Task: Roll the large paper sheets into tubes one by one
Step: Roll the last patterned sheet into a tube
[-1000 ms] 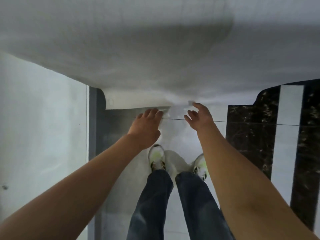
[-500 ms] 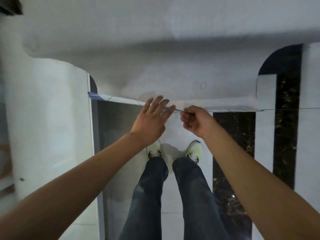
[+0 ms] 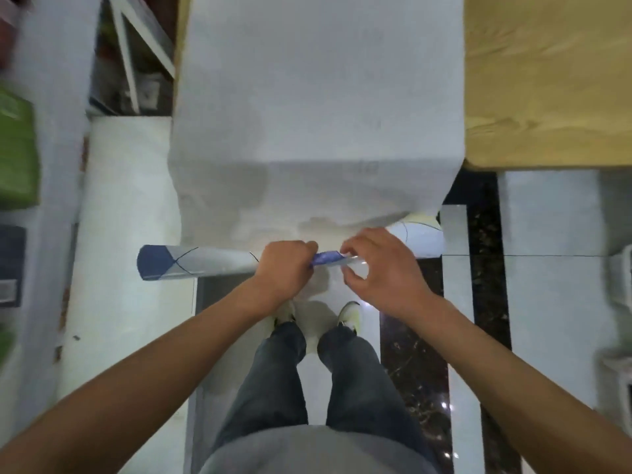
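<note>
Both hands, left (image 3: 285,265) and right (image 3: 383,268), grip the paper sheet's (image 3: 318,114) rolled near edge.

I see the left hand (image 3: 285,265) and right hand (image 3: 383,268) gripping the rolled edge (image 3: 198,266) of the paper sheet (image 3: 318,131) hanging off the worktop (image 3: 547,80).

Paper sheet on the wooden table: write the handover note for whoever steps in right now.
Left hand: grips the rolled edge of the paper sheet, fingers curled round it.
Right hand: pinches the same roll just right of the left hand.
Sheet: mostly flat on the wooden table, its near end hanging over the table edge.
Done: the first turns, with blue print showing.
Left: roll the remaining sheet into a tube.
</note>
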